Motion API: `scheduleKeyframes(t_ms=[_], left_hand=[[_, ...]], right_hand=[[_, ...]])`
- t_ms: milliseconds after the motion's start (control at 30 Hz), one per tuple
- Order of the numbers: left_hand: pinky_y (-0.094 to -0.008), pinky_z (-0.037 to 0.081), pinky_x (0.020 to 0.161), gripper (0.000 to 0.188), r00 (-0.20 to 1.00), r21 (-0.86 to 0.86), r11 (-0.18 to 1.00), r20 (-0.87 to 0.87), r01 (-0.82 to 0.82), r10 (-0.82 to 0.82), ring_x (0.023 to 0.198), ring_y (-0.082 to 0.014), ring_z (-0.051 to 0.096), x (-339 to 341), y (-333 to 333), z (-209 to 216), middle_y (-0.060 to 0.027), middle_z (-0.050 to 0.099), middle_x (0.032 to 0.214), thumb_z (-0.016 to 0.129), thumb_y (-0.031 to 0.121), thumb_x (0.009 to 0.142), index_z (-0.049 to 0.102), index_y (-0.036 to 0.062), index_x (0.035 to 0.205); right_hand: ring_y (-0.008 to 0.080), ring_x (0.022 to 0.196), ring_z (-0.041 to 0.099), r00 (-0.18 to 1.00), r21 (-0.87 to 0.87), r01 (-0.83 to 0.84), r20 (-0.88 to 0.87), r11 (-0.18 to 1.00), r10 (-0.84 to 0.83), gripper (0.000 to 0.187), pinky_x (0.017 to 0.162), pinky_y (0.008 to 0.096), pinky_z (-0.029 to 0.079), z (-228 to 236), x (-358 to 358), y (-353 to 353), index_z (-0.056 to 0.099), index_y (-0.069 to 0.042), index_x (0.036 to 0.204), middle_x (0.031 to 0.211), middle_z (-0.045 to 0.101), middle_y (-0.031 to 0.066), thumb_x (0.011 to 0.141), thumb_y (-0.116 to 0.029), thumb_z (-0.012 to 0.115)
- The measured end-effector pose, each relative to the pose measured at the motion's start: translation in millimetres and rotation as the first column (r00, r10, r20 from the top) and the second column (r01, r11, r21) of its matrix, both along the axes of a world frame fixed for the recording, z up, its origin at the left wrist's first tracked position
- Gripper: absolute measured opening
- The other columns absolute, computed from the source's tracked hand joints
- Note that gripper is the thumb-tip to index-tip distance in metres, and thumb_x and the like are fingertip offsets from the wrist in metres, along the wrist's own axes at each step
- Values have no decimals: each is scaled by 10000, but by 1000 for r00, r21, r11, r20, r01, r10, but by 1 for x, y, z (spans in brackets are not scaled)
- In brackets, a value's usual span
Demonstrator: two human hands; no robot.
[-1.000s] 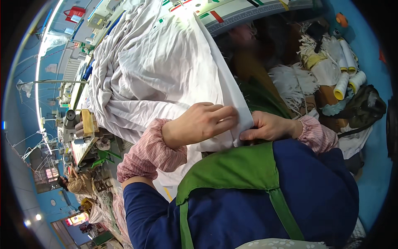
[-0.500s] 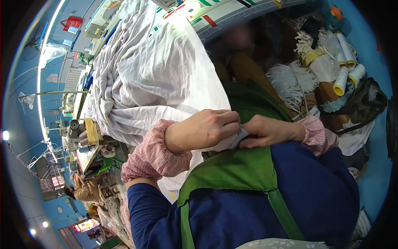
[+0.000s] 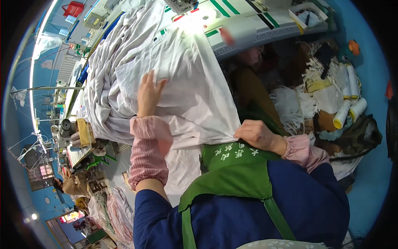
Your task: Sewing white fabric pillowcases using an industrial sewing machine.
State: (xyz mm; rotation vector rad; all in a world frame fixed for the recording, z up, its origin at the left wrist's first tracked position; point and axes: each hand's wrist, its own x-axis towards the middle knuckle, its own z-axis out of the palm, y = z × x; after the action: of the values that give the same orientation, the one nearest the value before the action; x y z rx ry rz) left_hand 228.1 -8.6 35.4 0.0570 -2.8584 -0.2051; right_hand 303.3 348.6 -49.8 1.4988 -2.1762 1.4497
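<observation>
Cloth [image 3: 182,91], white, creased, over sewing table [image 3: 244,20], left fingers [image 3: 146,82] spread, right fingers [image 3: 245,131] pinching cloth, blue wall [image 3: 369,186] alongside

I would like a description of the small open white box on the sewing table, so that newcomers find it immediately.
From the large draped white cloth, go up to the white sewing table. Follow its grey ruler edge rightward to a small open white box. Its raised walls distinguish it from the flat green and black strips nearby.
</observation>
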Motion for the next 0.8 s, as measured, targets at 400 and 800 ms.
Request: scheduleKeyframes(t_ms=[400,800], left_hand=[[-422,397,1037,689,978,-91,984,132,-150,161,1268,-397,477,-77,-71,-9,-262,476,1389,617,550,855,552,44,1318],[-391,456,959,496,993,-101,988,-13,-120,120,1150,-346,578,-152,-112,-18,-167,581,1302,632,433,888,635,51,1204]], right_hand=[[202,733,641,985,89,58,154,994,-71,160,611,306,537,4,-74,-25,690,-56,857,806,687,45,706,-1,688],[219,735,633,973,106,114,188,988,-132,267,613,310,534,14,-136,-48,690,-28,869,834,687,59,629,87,707]])
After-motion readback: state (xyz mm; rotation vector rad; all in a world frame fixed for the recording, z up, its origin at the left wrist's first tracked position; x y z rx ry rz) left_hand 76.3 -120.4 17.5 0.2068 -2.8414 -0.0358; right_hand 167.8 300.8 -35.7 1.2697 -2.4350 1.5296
